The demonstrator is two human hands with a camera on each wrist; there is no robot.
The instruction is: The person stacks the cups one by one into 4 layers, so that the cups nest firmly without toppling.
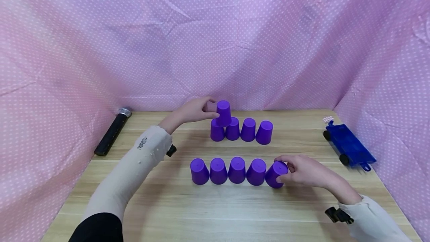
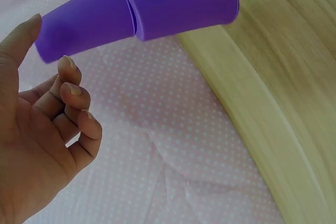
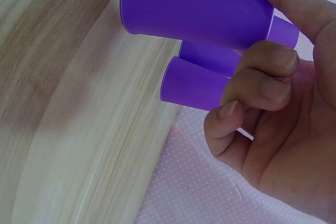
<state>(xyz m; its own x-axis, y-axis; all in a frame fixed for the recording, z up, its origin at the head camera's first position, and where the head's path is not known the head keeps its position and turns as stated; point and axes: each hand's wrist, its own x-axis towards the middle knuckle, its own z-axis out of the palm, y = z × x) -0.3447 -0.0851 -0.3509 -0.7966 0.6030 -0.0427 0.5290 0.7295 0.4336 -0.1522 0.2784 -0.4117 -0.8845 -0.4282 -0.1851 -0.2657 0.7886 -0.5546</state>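
Upside-down purple plastic cups stand in two rows on the table. In the head view, one cup sits on top, bridging the two leftmost cups of the back row. My left hand is at that top cup's left side, thumb tip right at its wall and the other fingers loosely bent, not wrapped round it, as the left wrist view also shows. My right hand holds the rightmost cup of the front row between thumb and fingers; this cup leans slightly beside its neighbour.
A black microphone with a silver head lies at the table's left edge. Along the right edge is a blue toy cart with black wheels. Pink dotted cloth hangs round the back and sides of the wooden table.
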